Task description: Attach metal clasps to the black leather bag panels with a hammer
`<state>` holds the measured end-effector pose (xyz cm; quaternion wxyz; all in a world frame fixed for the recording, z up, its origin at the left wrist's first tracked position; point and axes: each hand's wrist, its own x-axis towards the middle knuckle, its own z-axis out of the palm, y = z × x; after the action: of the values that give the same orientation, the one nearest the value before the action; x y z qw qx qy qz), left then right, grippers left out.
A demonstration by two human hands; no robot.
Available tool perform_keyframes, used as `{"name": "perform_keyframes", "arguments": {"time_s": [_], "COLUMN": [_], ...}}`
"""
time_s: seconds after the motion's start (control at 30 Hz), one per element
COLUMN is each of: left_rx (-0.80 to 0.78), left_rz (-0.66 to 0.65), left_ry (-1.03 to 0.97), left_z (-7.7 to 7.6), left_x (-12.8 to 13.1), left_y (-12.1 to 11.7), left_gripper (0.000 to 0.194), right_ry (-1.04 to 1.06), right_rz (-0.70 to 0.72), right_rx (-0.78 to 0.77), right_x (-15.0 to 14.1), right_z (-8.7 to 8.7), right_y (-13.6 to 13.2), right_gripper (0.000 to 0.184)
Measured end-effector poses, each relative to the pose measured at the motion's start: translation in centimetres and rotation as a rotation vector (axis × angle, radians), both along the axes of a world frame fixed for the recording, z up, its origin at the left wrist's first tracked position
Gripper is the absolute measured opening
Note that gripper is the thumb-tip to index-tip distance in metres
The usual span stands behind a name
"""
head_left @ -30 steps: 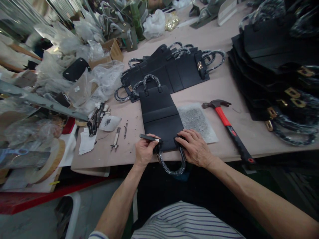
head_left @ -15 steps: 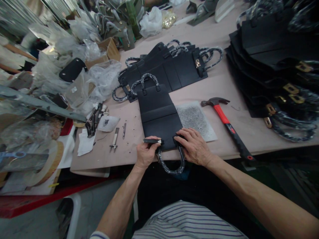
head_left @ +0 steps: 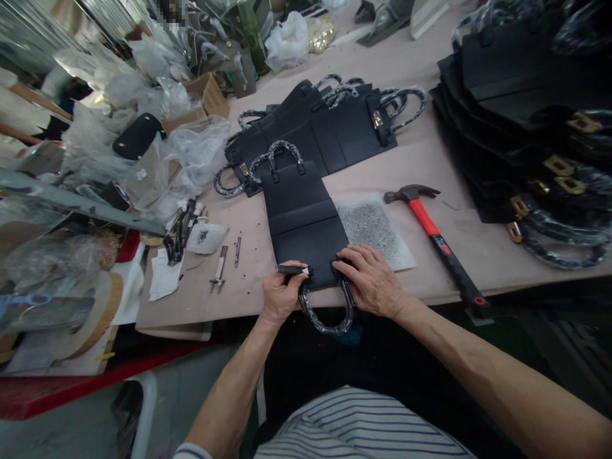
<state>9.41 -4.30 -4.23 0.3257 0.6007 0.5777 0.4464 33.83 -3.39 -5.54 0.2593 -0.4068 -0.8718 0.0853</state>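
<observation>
An unfolded black handbag lies at the table's front edge, a plastic-wrapped handle hanging over it. My left hand pinches a dark pen-like tool with a pale band near its tip. That tip meets the handbag by the left base of the near handle. My right hand is closed at the handbag's lower right corner, fingertips on the black tab at the handle's other base. The fingers partly cover this tab.
A claw hammer with a red and black grip lies right of a speckled slab. More black bags lie behind, and a tall stack stands at right. A metal divider and a slim punch-like tool lie at left.
The pen-like tool has swung from a slant to nearly level, and my left hand has shifted slightly. My right hand keeps its place on the handbag. The whole view has drifted a little.
</observation>
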Motion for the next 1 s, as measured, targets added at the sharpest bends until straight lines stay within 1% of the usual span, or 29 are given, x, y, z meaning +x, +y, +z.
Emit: {"name": "perform_keyframes", "arguments": {"time_s": [0.37,0.63,0.83,1.0], "left_rx": [0.108,0.222,0.248,0.246], "left_rz": [-0.010,-0.104,-0.188,-0.213], "left_ry": [0.076,0.157,0.168,0.167], "left_z": [-0.1,0.2,0.1,-0.1], "left_x": [0.4,0.6,1.4,1.6], "left_y": [-0.2,0.0,0.6,0.8], "left_gripper": [0.010,0.008,0.008,0.012], "right_ry": [-0.029,-0.038,-0.037,-0.014], "right_rz": [-0.010,-0.007,-0.007,0.003], "right_rx": [0.022,0.031,0.038,0.031], "right_x": [0.0,-0.1,0.0,0.0], "right_z": [0.0,0.1,0.0,0.0], "right_y": [-0.1,-0.1,-0.1,-0.1], "right_gripper": [0.044,0.043,0.043,0.044]}}
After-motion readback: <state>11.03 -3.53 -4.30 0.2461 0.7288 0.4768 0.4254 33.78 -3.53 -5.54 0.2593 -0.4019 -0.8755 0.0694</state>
